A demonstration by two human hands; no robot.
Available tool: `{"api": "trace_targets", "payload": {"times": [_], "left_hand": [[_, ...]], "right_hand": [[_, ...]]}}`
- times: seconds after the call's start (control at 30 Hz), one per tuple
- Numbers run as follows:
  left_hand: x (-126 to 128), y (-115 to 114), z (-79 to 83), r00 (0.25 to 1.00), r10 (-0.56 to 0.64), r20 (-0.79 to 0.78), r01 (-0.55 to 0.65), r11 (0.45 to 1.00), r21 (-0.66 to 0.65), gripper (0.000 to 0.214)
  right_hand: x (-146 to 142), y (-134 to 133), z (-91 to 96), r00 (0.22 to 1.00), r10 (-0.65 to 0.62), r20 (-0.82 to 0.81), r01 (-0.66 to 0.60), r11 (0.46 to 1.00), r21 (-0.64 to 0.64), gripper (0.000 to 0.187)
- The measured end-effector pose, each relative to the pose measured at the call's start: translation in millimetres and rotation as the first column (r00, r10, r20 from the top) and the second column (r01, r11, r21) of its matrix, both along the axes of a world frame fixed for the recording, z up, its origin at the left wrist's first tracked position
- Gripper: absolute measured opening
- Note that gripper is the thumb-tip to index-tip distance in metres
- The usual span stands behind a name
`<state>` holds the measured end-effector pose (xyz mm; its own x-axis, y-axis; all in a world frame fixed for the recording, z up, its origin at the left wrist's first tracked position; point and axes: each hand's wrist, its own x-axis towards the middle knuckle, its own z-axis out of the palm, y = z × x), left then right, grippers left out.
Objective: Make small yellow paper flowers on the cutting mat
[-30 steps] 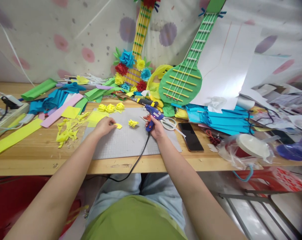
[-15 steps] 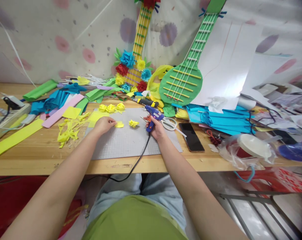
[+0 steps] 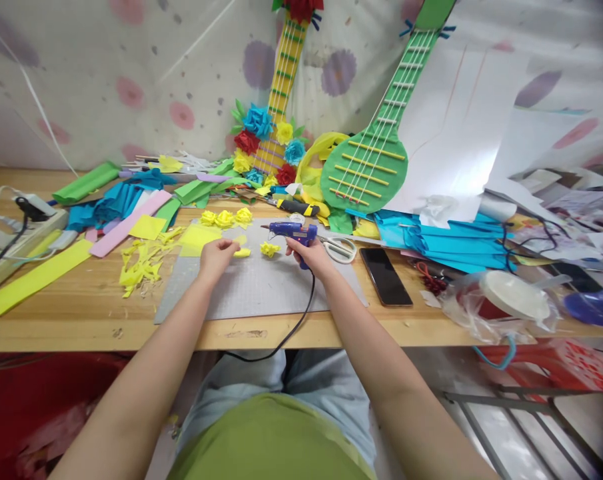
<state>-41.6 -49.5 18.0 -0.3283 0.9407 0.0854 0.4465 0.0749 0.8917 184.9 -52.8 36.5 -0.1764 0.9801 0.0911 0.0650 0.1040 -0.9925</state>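
My right hand (image 3: 314,256) grips a blue glue gun (image 3: 292,231) by its handle, with the nozzle pointing left over a grey cutting mat (image 3: 261,287). My left hand (image 3: 214,257) pinches a small yellow paper piece (image 3: 242,253) against the mat. A small yellow paper flower (image 3: 268,249) lies between the two hands, just below the gun's nozzle. Three finished yellow flowers (image 3: 225,217) sit in a row at the mat's far edge.
Scissors (image 3: 337,247) and a black phone (image 3: 386,275) lie right of the mat. Yellow paper scraps (image 3: 141,264) lie left of it. Two paper guitars (image 3: 366,160) lean against the wall. Coloured paper strips, a power strip (image 3: 16,230) and a bagged roll (image 3: 501,297) crowd the wooden table.
My right hand has turned the glue gun from upright to level, its nozzle now pointing left toward the flower. My left hand stays on the yellow piece.
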Motion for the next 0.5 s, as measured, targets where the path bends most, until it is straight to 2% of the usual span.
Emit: {"api": "trace_targets", "payload": {"times": [0.1,0.2,0.5], "left_hand": [[13.7,-4.9,-6.2,0.996,0.060,0.061,-0.063,0.997,0.042,0.024],[22.2,-8.8,-11.0,0.992,0.074,0.105,-0.085,0.991,0.104,0.023],[20.7,-17.0,-14.9,0.987,0.078,0.139,-0.095,0.989,0.115,0.022]], "right_hand": [[-0.9,-4.9,16.3,0.972,0.012,0.233,-0.007,1.000,-0.021,0.042],[-4.5,-6.9,23.1,0.912,0.003,0.410,0.007,1.000,-0.023,0.046],[-15.3,-9.9,22.7,0.849,0.039,0.527,-0.020,0.999,-0.041,0.050]]}}
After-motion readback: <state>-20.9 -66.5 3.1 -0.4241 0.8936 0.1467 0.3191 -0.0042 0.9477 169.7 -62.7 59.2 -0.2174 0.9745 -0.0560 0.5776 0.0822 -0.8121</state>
